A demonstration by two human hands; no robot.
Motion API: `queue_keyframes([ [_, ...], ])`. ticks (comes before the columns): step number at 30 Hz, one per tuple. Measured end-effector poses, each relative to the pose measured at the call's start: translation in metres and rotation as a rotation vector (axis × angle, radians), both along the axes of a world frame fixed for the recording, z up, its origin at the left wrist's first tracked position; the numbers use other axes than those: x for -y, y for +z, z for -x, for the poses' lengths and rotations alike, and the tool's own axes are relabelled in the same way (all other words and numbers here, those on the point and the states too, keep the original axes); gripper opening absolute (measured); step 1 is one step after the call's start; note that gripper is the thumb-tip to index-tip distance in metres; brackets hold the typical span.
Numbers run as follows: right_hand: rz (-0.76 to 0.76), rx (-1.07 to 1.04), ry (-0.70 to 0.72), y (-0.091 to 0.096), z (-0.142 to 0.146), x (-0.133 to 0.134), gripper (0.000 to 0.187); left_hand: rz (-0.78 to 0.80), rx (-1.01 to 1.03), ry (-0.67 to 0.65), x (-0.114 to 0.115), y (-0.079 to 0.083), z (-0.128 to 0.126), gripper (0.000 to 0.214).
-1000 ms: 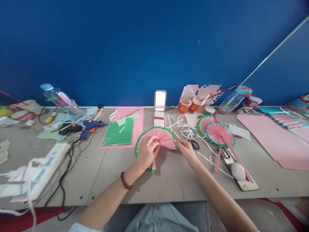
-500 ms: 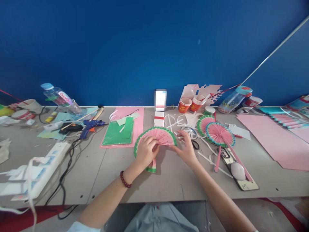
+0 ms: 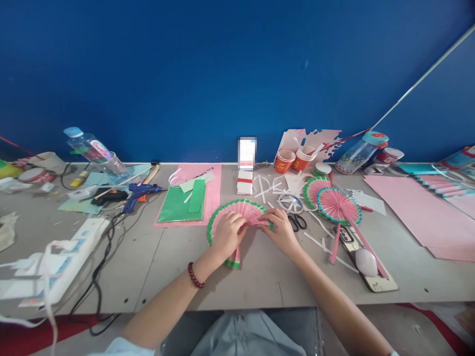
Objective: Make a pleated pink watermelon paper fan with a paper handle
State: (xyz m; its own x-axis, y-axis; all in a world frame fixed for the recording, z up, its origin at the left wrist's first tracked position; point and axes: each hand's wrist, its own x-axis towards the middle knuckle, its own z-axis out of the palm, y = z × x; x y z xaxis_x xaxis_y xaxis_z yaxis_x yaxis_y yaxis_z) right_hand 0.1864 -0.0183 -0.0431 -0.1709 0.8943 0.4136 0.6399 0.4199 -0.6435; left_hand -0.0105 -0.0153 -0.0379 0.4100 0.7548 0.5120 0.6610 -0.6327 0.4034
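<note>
A pleated paper fan (image 3: pixel 243 207), pink with a green scalloped edge and dark seed marks, is spread in an arc just above the table. My left hand (image 3: pixel 229 233) is closed on its inner folds near the centre. At the fan's right end, my right hand (image 3: pixel 279 230) pinches the pleats, fingers bent over the paper. One end of the fan hangs down below my left hand, its green tip pointing toward me. The fan's centre is hidden behind my left fingers.
Black-handled scissors (image 3: pixel 297 222) and a tape roll (image 3: pixel 290 202) lie to the right. Finished fans (image 3: pixel 338 205) rest near a phone (image 3: pixel 378 284). Left are green paper (image 3: pixel 181 205), a blue glue gun (image 3: pixel 139 195) and a power strip (image 3: pixel 79 254). Paper cups (image 3: pixel 285 161) stand at the back.
My right hand has moved left and taken hold of the fan's right end, where it was open beside it before. The fan and my left hand have shifted slightly toward me.
</note>
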Motion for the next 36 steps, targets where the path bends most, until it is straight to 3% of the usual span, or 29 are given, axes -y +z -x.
queue_keyframes([
  [12,0.053,-0.104,0.057,0.002,-0.007,-0.004,0.016,0.020,0.079,0.028,-0.003,0.002,0.003,0.011],
  [22,0.044,-0.145,-0.033,0.003,-0.007,-0.002,0.012,0.007,0.028,0.000,-0.002,0.002,0.002,0.012],
  [27,0.173,-0.295,-0.080,-0.007,-0.006,-0.004,0.037,0.026,-0.007,0.002,-0.006,-0.002,0.003,0.014],
  [31,0.258,-0.349,-0.095,-0.016,-0.008,-0.007,0.032,0.068,-0.126,-0.060,-0.006,-0.004,0.004,0.021],
  [36,0.193,-0.149,-0.117,-0.013,-0.009,-0.005,0.013,0.169,-0.290,-0.065,-0.005,-0.008,0.006,0.039],
])
